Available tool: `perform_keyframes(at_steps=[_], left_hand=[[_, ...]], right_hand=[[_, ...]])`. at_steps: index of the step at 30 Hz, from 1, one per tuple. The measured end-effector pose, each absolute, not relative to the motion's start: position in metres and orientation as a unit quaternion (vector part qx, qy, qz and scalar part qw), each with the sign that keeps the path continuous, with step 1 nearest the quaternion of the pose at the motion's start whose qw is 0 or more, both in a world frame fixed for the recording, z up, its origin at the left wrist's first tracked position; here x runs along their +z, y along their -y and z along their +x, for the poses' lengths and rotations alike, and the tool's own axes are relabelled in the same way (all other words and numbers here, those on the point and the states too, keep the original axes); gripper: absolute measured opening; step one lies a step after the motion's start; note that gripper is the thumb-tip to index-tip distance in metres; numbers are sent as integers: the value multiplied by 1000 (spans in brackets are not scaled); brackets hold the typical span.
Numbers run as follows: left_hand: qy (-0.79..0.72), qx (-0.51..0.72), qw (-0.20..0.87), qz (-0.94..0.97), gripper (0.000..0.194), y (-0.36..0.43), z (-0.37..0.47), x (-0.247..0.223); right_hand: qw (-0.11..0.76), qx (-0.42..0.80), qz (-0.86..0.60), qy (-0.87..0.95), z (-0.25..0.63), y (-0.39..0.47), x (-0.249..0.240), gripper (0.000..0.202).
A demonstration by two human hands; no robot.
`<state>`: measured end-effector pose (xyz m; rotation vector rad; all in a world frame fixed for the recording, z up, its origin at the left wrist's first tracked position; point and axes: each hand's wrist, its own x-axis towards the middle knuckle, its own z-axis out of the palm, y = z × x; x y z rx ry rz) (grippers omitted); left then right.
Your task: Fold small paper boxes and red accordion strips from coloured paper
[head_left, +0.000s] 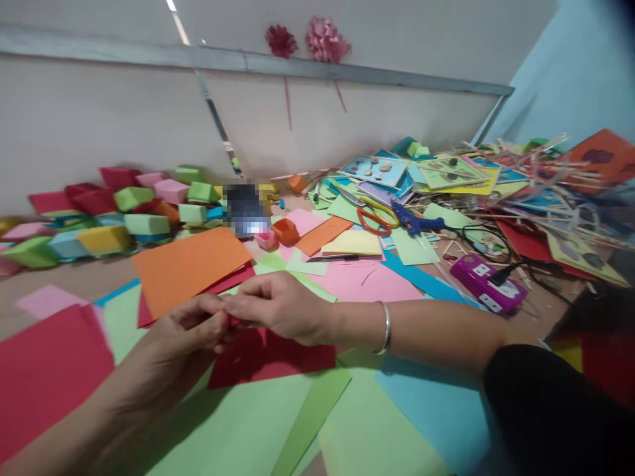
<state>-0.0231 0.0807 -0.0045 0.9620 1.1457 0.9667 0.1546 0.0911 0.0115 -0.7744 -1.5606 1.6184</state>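
Note:
My left hand [191,330] and my right hand [285,307] meet above the paper-strewn surface, fingertips pressed together. Between them shows a small bit of red paper [233,322], mostly covered by the fingers, so its shape cannot be made out. Just below my right hand lies a red paper sheet [278,360] on light green sheets [238,416]. An orange paper sheet [191,268] rests behind my left hand. Small folded paper cups, one pink [265,239] and one orange [286,232], stand farther back.
Several folded paper boxes [104,241] are piled at the back left. Scissors [374,221], a blue glue gun [417,221] and a purple power strip [489,284] with a black cord lie to the right. Cards and sticks [456,172] are heaped at the back right, by the wall.

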Motion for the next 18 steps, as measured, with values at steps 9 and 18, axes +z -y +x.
perform_keyframes(at_steps=[9,18], left_hand=[[-448,540,601,382,46,-74,2,4],[-481,543,525,446,29,-75,-1,0]], right_hand=[[424,673,-333,506,146,-100,0,31],[433,592,-363,575,151,-105,-8,50]])
